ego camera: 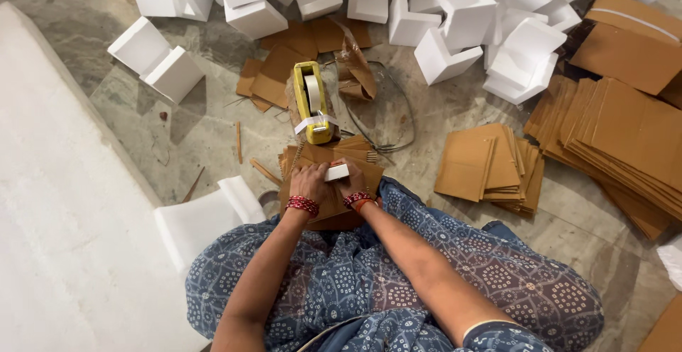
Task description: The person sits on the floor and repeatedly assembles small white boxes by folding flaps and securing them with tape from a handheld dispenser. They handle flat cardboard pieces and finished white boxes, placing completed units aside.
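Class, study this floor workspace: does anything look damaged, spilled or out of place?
Yes. Torn cardboard scraps and thin slivers litter the floor beside the yellow tape dispenser, and a crumpled brown wrapper lies loose.

Tape dispenser [312, 103]: on the floor at centre, at 12 o'clock from both hands. Cardboard stack [332, 181]: under the left hand [307, 183] and right hand [350, 180]. Foam corner blocks [455, 18]: heaped at 12 to 2 o'clock. Flat cardboard sheets [486, 167]: at 3 o'clock. Foam pair [156, 57]: at 10 o'clock.
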